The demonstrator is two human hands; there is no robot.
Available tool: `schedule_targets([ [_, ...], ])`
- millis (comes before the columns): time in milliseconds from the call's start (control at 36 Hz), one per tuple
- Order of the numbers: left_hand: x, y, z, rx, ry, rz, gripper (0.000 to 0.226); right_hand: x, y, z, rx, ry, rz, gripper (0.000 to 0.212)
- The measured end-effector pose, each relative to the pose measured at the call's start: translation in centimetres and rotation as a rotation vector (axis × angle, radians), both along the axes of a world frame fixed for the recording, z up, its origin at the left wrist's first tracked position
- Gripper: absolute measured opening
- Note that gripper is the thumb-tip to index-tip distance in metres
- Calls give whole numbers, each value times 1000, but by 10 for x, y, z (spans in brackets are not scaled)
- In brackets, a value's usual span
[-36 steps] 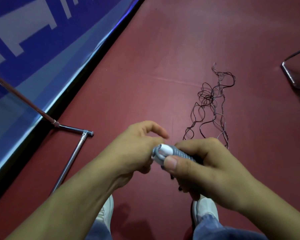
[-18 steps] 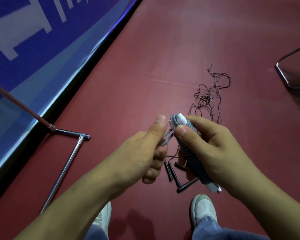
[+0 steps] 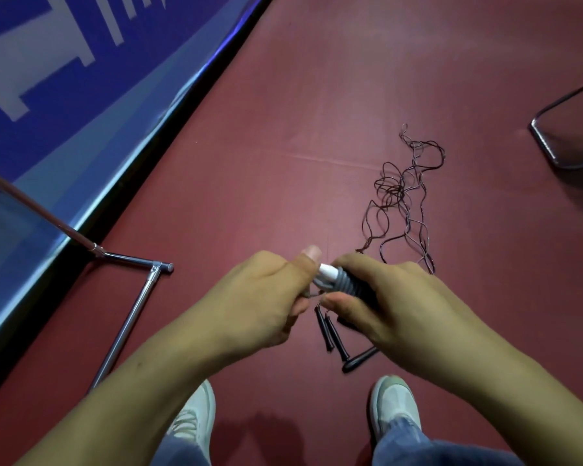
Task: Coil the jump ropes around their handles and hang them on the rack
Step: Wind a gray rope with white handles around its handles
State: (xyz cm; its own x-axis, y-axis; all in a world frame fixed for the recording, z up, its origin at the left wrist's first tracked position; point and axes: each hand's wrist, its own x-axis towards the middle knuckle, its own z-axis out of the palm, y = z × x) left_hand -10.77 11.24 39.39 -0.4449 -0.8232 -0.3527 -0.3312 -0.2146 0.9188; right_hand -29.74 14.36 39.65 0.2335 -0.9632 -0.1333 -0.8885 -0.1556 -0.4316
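white sneakers (image 3: pixel 196 418) at the bottom edge. above them, right hand (image 3: pixel 394 297) wrapped round the grey coiled jump rope (image 3: pixel 345 286), white handle tip poking out to the left. left hand (image 3: pixel 263 297) curled, pinching thin cord just beside that tip (pinch itself mostly hidden). black handles (image 3: pixel 330 331) lie on the red floor (image 3: pixel 283 163) under the hands. loose dark ropes (image 3: pixel 401 196) tangled beyond. metal rack base (image 3: pixel 132 311) at left.

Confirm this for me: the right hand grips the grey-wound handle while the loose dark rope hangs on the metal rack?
Not quite: in the head view the loose dark rope lies tangled on the red floor, off the metal rack. The right hand does grip the grey-wound handle.
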Motion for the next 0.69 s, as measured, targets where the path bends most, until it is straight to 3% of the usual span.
schedule_targets([
  [111, -2, 2, 4, 71, 84, 14, 61, 8, 5, 1, -47, 113, -12, 45],
  [167, -4, 4, 5, 87, 103, 2, 59, 11, 6, -3, -56, 62, -65, 48],
  [278, 1, 3, 8, 71, 87, 16, 63, 10, 2, -8, 9, -229, -133, 47],
  [417, 14, -4, -3, -68, -33, 169, 54, 11, -3, 4, 143, -698, -236, 7],
  [500, 14, -3, -5, -175, 21, 221, 24, 12, -4, 6, 215, -856, -298, 12],
  [694, 10, 7, 7, -217, 337, 291, 14, 9, -4, 8, 357, -1125, -358, 31],
])
